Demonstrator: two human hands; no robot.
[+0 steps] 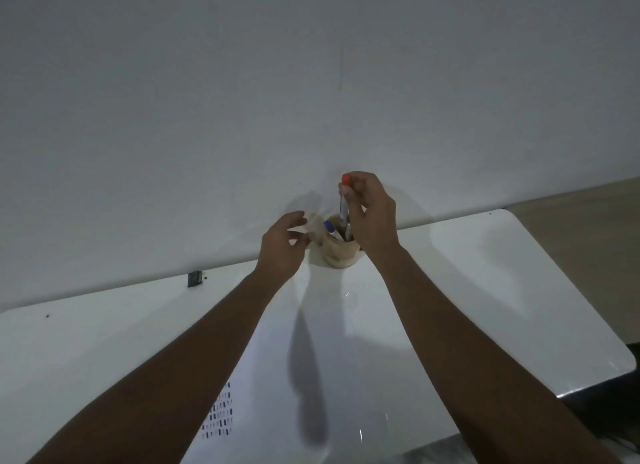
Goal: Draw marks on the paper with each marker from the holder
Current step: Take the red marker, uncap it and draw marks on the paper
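Note:
A beige holder (338, 254) stands at the far edge of the white table, against the wall. My right hand (370, 214) is shut on a red-capped marker (344, 200), held upright with its lower end inside the holder. A blue-capped marker (329, 227) leans in the holder beside it. My left hand (284, 245) hovers just left of the holder, fingers apart and holding nothing. The paper (277, 377) lies near me on the table, with rows of small dark marks (219, 416) near its left edge, partly hidden by my left forearm.
The white table (502, 290) has rounded corners, and its right edge drops to a tan floor (588, 214). A small dark clip (194, 278) sits at the table's back edge on the left. A plain white wall (311, 83) rises right behind the holder.

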